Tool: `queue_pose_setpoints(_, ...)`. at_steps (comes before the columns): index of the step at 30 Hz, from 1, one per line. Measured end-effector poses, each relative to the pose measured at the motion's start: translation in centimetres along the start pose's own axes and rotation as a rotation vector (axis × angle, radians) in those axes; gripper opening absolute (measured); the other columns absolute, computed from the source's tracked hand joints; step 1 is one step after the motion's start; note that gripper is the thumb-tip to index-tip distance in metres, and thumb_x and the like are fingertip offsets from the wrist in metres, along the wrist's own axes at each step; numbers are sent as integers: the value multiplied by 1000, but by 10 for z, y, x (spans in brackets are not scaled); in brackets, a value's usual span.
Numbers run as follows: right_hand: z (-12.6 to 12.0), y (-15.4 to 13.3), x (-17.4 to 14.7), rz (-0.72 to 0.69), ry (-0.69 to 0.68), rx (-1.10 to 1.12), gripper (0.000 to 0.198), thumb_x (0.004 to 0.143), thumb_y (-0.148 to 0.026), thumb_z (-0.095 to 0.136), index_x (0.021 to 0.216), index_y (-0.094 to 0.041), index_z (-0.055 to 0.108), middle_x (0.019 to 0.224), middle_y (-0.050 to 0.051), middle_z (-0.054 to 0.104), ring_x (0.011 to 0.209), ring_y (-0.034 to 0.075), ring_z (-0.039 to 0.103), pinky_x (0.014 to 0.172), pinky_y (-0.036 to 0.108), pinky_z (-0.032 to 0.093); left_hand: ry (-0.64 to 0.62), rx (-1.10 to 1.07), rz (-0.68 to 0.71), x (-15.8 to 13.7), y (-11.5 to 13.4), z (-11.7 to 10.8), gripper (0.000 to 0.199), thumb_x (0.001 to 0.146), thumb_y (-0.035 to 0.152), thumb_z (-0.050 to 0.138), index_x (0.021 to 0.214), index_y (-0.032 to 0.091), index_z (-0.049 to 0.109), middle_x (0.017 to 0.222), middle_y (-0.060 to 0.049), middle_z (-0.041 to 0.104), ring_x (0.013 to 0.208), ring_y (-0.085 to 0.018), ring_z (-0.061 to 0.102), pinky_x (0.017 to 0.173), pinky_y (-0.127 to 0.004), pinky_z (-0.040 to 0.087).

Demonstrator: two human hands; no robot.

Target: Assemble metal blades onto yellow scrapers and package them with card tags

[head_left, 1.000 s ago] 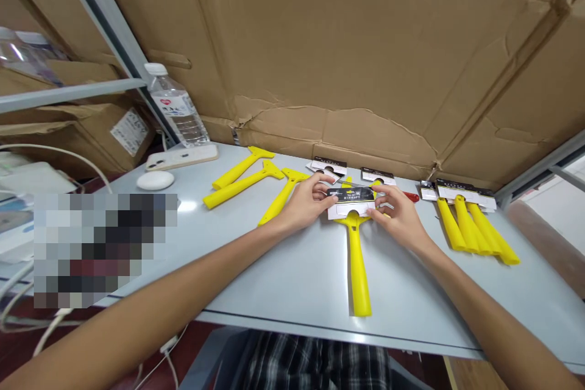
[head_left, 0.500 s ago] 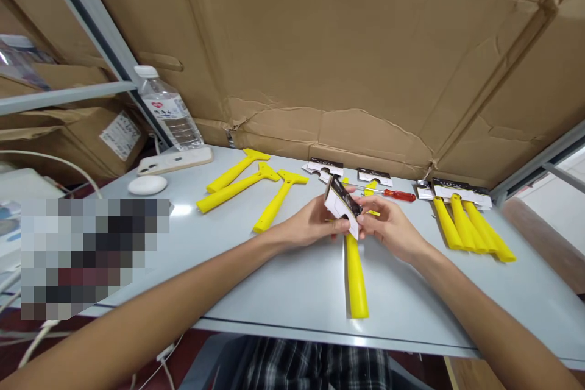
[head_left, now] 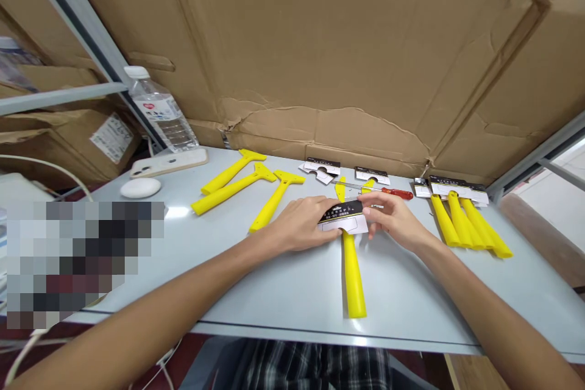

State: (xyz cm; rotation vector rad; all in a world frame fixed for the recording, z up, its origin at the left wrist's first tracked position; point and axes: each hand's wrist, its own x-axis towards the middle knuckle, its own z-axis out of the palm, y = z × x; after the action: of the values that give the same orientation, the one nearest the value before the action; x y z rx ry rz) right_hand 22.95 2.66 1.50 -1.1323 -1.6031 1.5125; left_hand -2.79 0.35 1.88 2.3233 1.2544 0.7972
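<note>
A black-and-white cardboard header card [head_left: 346, 219] lies flat over the head of a yellow scraper [head_left: 353, 280], whose handle points toward the table's front edge. My left hand [head_left: 304, 222] grips the card's left side, thumb along the lower edge. At its upper right corner, my right hand [head_left: 388, 218] pinches the card between thumb and fingers. The scraper's head is hidden under the card. Just behind my hands lies a screwdriver with a red handle [head_left: 397, 194]. More header cards [head_left: 322, 166] rest near the cardboard wall.
Several yellow scrapers without cards [head_left: 273, 200] lie to the left. On the right, carded scrapers [head_left: 457, 219] sit in an overlapping group. A water bottle [head_left: 165, 111], a phone [head_left: 171, 163] and a white oval object [head_left: 141, 187] stand or lie at the back left. Cardboard [head_left: 320, 73] walls the back.
The header card has gone from tilted and upright between my hands to flat across the scraper's head. My left hand has turned palm down over its left side.
</note>
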Motion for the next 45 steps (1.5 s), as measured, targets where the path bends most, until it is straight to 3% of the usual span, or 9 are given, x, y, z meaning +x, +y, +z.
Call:
queue_pose_setpoints(8,0,-2,0,7,15,-54,71,72,-49,86,128,-23,53,98,3,65,63,8,63,61,30,61,26,108,7,1,-8,2,53,84,46,71,131,22,71,120,-13,76,101,-31,71,88,-42,53)
queue_pose_setpoints(14,0,-3,0,-10,-44,-158,51,75,-54,82,95,-15,55,90,3,63,65,7,60,56,23,53,27,100,-9,0,-7,3,53,83,45,72,130,22,72,112,-13,78,94,-30,73,82,-38,54)
queue_pose_setpoints(20,-1,-3,-2,-114,29,-213,53,74,-51,83,106,-18,55,124,8,59,83,9,62,56,22,56,44,76,-34,0,-3,3,50,81,42,72,128,22,73,101,-11,79,88,-29,73,78,-36,54)
queue_pose_setpoints(23,0,-4,-2,-70,13,-238,50,76,-52,81,102,-17,55,110,7,62,81,8,61,55,20,54,41,81,-37,0,-3,3,50,83,42,72,128,20,72,102,-11,79,87,-29,73,78,-37,54)
queue_pose_setpoints(30,3,-1,-2,-106,-71,-273,54,78,-55,79,114,-17,65,118,9,62,85,9,60,60,22,59,102,117,19,-2,0,5,46,89,38,69,132,20,65,129,-13,71,107,-29,70,92,-43,55)
queue_pose_setpoints(34,0,0,-1,-74,-144,-338,50,86,-60,69,102,-12,72,96,8,67,74,7,60,61,20,55,169,150,39,-2,-2,8,48,92,41,69,135,21,60,142,-12,62,108,-27,69,96,-45,54)
queue_pose_setpoints(40,-19,-3,6,-102,71,-357,56,82,-63,71,98,-9,72,92,10,70,70,9,61,60,22,54,201,104,2,0,-7,7,40,93,38,68,128,20,63,136,-10,63,69,-13,64,81,-38,56)
queue_pose_setpoints(43,-28,-6,7,-129,180,-349,58,80,-65,72,95,-9,71,85,8,69,65,9,60,59,22,53,45,97,83,0,-5,6,24,93,32,66,114,19,69,114,-7,71,86,-21,69,87,-39,55)
queue_pose_setpoints(45,-31,-8,6,-162,228,-335,58,80,-66,72,94,-10,70,84,8,69,62,9,60,59,23,52,-61,93,170,-1,-5,7,31,93,29,66,122,19,68,124,-11,70,114,-28,66,101,-43,51)
